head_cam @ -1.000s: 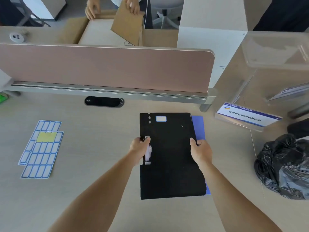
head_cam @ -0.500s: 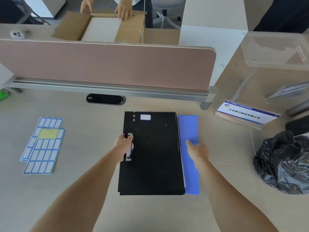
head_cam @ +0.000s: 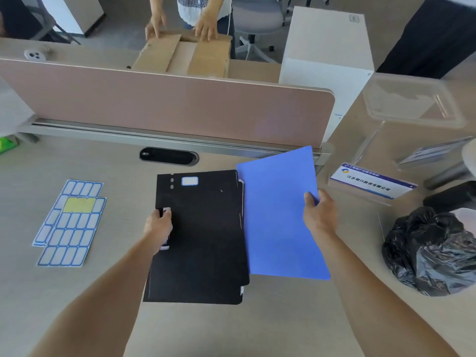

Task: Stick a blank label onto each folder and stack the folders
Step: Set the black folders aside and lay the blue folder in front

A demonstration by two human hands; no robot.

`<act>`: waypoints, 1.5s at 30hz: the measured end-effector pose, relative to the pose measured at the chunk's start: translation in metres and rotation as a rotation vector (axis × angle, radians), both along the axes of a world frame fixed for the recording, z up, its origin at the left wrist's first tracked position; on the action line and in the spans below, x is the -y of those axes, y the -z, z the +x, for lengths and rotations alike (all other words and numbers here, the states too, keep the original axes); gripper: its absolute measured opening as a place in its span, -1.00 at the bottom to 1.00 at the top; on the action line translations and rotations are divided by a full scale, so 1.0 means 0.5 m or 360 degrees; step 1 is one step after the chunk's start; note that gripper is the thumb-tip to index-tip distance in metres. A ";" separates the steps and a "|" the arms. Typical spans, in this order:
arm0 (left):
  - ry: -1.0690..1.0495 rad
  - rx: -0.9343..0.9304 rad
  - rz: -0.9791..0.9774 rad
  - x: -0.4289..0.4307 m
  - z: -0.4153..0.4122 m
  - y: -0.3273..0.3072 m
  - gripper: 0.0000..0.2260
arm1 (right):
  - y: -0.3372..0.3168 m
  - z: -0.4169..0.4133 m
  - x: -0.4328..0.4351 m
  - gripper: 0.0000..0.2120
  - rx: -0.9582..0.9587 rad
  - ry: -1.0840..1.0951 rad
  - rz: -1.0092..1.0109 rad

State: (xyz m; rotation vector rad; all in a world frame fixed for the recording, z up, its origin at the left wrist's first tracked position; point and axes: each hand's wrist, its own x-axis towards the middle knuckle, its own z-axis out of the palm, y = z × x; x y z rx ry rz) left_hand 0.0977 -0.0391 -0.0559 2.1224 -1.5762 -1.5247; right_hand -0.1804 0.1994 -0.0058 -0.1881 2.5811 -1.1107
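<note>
A: On the desk (head_cam: 103, 305), from the head view, where are the folders?

B: A black folder (head_cam: 201, 240) lies flat in the middle, a blank label (head_cam: 189, 181) already stuck near its top edge. More dark folders seem to sit under it. The left hand (head_cam: 157, 225) is closed on its left edge, by the clip. The right hand (head_cam: 319, 215) pinches the right edge of a blue folder (head_cam: 278, 215), raised and tilted just right of the black one.

A: Any label on the blue?

B: None on the face I can see.

A: How will it handle?

B: Light and thin, I'd judge, and stiff enough to hold flat from one edge. The smooth cover could slip, so a firm edge pinch suits it.

A: Labels?

B: Sheets (head_cam: 69, 222) lie well left.
</note>
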 end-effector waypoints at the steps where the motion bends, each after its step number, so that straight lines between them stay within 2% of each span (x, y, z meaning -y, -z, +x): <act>1: -0.0005 0.0017 -0.0033 0.010 0.010 -0.001 -0.76 | -0.013 0.000 -0.002 -0.81 -0.0032 0.0014 -0.0003; 5: 0.0148 0.0113 -0.0184 0.046 0.051 0.009 -0.77 | -0.058 0.014 -0.016 -0.84 -0.0105 0.0038 -0.0059; 11: 0.0267 0.0009 0.0047 0.064 0.092 0.048 -0.75 | -0.107 0.079 -0.019 -0.78 -0.0026 0.0045 -0.0238; 13: 0.0315 -0.0081 0.0162 0.061 0.095 0.061 -0.65 | -0.109 0.121 -0.009 -0.69 0.0051 0.0046 -0.0265; 16: 0.0345 -0.0207 0.0277 0.038 0.077 0.066 -0.32 | -0.085 0.173 0.007 -0.72 0.0233 0.0111 -0.0343; 17: 0.0365 -0.0244 0.0303 0.023 0.066 0.062 -0.27 | -0.079 0.187 0.011 -0.71 0.0286 0.0141 -0.0357; 18: 0.0377 -0.0287 0.0363 -0.003 0.054 0.036 -0.27 | -0.069 0.196 0.013 -0.73 0.0340 0.0177 -0.0365; 19: 0.0344 -0.0360 0.0453 -0.028 0.040 0.013 -0.36 | -0.064 0.204 0.012 -0.77 0.0399 0.0215 -0.0367; 21: 0.0230 -0.0522 0.0653 -0.072 0.008 -0.009 -0.80 | -0.056 0.210 0.003 -0.81 0.0476 0.0272 -0.0385; 22: 0.0267 -0.0514 0.0654 -0.087 -0.009 -0.012 -0.82 | -0.049 0.207 -0.005 -0.79 0.0494 0.0288 -0.0392; 24: 0.0399 -0.0546 0.0559 -0.119 -0.037 -0.037 -0.71 | -0.041 0.197 -0.025 -0.76 0.0517 0.0327 -0.0372; 27: 0.0365 -0.0669 0.0589 -0.142 -0.057 -0.051 -0.71 | -0.035 0.179 -0.045 -0.78 0.0542 0.0337 -0.0356; 31: 0.0300 -0.0582 0.0458 -0.126 -0.039 -0.065 -0.63 | -0.024 0.184 -0.030 -0.62 0.0625 0.0257 -0.0330; 33: 0.0152 -0.0676 0.0502 -0.092 -0.001 -0.069 -0.50 | -0.015 0.207 0.000 -0.69 0.0716 0.0189 -0.0359; 35: 0.0072 -0.0862 0.0683 -0.050 0.052 -0.064 -0.44 | -0.010 0.248 0.046 -0.85 0.0792 0.0114 -0.0396; 37: 0.0059 -0.0924 0.0729 -0.016 0.114 -0.071 -0.48 | -0.001 0.300 0.094 -0.88 0.0834 0.0024 -0.0400; 39: 0.0085 -0.0837 0.0664 0.010 0.169 -0.073 -0.53 | 0.012 0.351 0.137 -0.81 0.0916 -0.0071 -0.0365; 42: 0.0156 -0.0620 0.0385 0.039 0.251 -0.056 -0.67 | 0.041 0.415 0.189 -0.72 0.1052 -0.0168 -0.0289; 45: 0.0068 -0.0643 0.0298 0.062 0.318 -0.022 -0.75 | 0.055 0.467 0.222 -0.71 0.1134 -0.0227 -0.0220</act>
